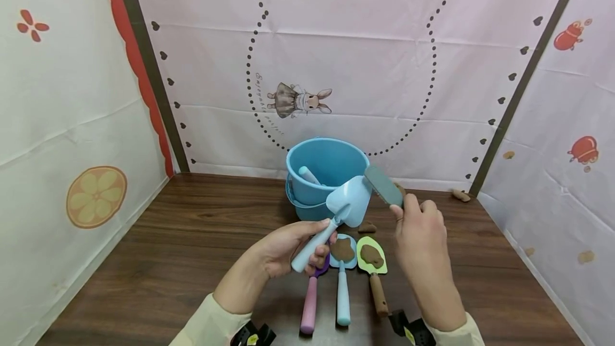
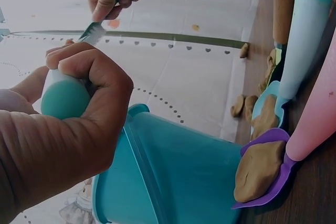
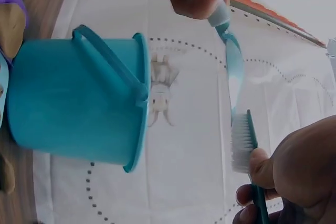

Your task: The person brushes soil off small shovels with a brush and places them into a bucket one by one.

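My left hand [image 1: 302, 247] grips the handle of a light blue shovel [image 1: 351, 200], its blade raised in front of the bucket [image 1: 312, 194]. In my right hand [image 1: 423, 250] is a green brush [image 1: 383, 184] with white bristles, pinched by its handle. The right wrist view shows the bristles [image 3: 241, 142] against or very near the edge of the shovel's blade [image 3: 234, 72]. Whether they touch cannot be told. The left wrist view shows my left fingers [image 2: 97, 72] curled round the shovel handle [image 2: 65, 99].
Below the bucket lie a purple shovel with a pink handle [image 1: 309, 306], a blue shovel [image 1: 343, 295] and a green shovel [image 1: 378, 292], each bearing a brown lump. Another light handle [image 1: 308, 175] stands inside the bucket. Brown lumps [image 1: 461, 195] lie near the back wall.
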{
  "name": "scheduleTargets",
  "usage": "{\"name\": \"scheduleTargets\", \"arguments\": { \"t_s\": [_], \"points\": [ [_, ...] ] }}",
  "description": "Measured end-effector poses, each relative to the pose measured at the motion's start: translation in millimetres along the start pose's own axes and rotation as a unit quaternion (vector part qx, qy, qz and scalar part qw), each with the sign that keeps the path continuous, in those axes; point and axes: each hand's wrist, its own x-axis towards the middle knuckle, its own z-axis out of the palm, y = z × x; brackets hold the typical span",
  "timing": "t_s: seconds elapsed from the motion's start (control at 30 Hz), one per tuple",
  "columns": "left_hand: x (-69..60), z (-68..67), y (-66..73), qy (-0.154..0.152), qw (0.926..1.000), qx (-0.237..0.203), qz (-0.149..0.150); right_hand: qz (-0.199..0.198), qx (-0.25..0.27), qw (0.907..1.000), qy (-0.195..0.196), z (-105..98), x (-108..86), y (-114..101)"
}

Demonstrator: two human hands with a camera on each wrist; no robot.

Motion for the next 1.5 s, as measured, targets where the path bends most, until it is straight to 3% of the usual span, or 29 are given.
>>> {"name": "scheduleTargets", "arguments": {
  "t_s": [0.13,0.23,0.37,0.67,0.8,0.93,1.03,1.1,1.33,1.43,1.5],
  "points": [
    [-0.6,-1.6,-1.6,-0.001,0.9999,-0.01,0.004,-0.02,0.021,0.9989,-0.037,-2.6,-6.4,-13.1],
    [-1.1,-2.7,-2.7,0.0,0.9997,-0.021,0.012,-0.071,0.022,0.9957,-0.057,0.5,-16.5,-31.1],
    [-1.4,-2.4,-1.8,0.003,0.9995,-0.022,0.021,-0.12,-0.002,0.9913,-0.053,8.2,-24.3,-41.0],
    [-0.9,-0.4,-0.6,0.006,0.9998,0.016,0.01,-0.025,-0.015,0.9989,0.037,4.1,-10.0,-13.1],
    [-0.8,-0.9,-2.0,0.003,0.9998,0.011,0.016,-0.036,0.011,0.9993,0.0,3.0,-11.1,-16.8],
    [-1.3,-1.6,-1.7,-0.002,0.9996,-0.004,0.028,-0.104,0.033,0.9924,-0.057,4.6,-19.6,-32.2],
    [-2.2,-1.5,0.0,-0.006,0.9992,-0.01,0.038,-0.131,0.027,0.9891,-0.061,6.4,-22.3,-37.3],
    [-2.8,-1.5,1.3,-0.005,0.9992,-0.008,0.04,-0.118,0.019,0.9916,-0.049,6.9,-19.8,-35.3],
    [-3.5,-1.6,2.7,-0.006,0.9994,0.017,0.03,-0.008,-0.001,0.9996,0.027,1.8,-3.5,-5.6],
    [-4.2,-1.2,2.6,-0.011,0.9993,0.017,0.032,-0.004,0.004,0.9997,0.023,-0.8,-4.1,-6.5],
    [-4.6,-0.9,2.8,-0.013,0.9992,0.011,0.036,-0.028,0.015,0.9995,0.003,-1.1,-8.5,-16.2]
  ]
}}
